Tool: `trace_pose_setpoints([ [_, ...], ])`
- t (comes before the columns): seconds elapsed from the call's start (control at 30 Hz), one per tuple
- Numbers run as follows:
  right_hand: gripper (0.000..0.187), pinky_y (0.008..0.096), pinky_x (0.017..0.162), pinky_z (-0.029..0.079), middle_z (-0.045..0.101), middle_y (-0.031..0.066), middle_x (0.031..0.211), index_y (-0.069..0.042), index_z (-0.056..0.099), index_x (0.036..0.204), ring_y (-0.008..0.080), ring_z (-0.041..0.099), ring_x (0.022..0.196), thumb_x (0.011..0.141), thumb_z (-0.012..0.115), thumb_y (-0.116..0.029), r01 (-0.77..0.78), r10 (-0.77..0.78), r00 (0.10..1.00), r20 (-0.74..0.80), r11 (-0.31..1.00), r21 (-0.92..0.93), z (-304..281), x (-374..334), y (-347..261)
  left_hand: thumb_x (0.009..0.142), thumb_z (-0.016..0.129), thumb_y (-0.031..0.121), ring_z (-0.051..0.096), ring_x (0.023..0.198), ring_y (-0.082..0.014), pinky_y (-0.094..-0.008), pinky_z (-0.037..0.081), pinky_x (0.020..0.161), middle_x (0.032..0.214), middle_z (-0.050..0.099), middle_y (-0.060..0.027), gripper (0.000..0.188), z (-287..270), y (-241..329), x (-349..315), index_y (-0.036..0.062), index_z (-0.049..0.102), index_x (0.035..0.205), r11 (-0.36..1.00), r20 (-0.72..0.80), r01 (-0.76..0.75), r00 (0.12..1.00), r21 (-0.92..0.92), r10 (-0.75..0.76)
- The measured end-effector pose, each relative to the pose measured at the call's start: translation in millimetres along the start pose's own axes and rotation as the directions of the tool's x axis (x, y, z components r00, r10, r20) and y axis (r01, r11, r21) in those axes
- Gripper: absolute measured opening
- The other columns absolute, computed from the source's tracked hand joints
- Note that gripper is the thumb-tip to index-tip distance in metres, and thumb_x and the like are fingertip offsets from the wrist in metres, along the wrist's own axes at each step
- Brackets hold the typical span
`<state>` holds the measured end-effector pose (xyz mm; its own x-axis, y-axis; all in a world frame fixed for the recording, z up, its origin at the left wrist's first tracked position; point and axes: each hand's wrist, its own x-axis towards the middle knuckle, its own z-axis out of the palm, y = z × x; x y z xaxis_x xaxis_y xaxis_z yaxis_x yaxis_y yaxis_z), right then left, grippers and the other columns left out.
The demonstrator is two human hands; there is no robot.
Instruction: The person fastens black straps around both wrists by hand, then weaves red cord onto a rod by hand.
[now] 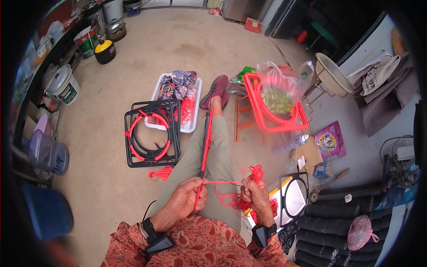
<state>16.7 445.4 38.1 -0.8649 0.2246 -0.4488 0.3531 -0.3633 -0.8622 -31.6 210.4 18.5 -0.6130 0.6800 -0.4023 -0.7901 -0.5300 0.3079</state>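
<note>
Head camera: red-corded black strip (206, 149) lies along the person's legs, pinched in the left hand (189, 196); a taut strand (224, 182) runs to the right hand (254, 194), clenched on a red bundle (256, 173). Even tension should keep wraps snug.

Red-orange paisley top (204, 244) worn, sleeves (121, 240) in matching print. Black boxy wrist units (159, 244) strapped on both sides. Grey-green trousers (187, 162), maroon shoes (218, 86) also worn.
</note>
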Motion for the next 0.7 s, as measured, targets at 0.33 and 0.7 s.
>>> trace_pose_setpoints([
  [0.33,0.016,0.0266,0.046,0.037,0.048,-0.0003,0.063,-0.002,0.056,0.096,0.0111,0.044,0.049,0.085,0.061,-0.013,0.086,-0.082,0.996,0.029,0.913,-0.398,-5.1,26.8,10.8,0.097,0.048,0.023,0.055,0.059,-0.0235,-0.0335,0.045,0.053,0.073,0.057,-0.0117,0.027,3.0,8.7,-7.0,-0.0009,0.051,0.111,0.996,-0.023,-0.035,0.999,0.086,0.038],
  [0.7,0.083,0.0445,0.051,0.043,0.058,0.0182,0.063,-0.009,0.027,0.146,0.037,0.058,0.055,0.072,0.064,-0.007,0.646,-0.347,0.723,0.598,0.033,-0.762,94.8,24.3,-55.2,0.088,0.068,0.026,0.061,0.096,-0.0158,-0.0271,0.047,0.084,0.104,0.063,-0.0056,0.046,39.2,71.5,1.7,0.0012,0.054,0.124,-0.04,0.411,-0.515,0.631,0.856,0.658],
])
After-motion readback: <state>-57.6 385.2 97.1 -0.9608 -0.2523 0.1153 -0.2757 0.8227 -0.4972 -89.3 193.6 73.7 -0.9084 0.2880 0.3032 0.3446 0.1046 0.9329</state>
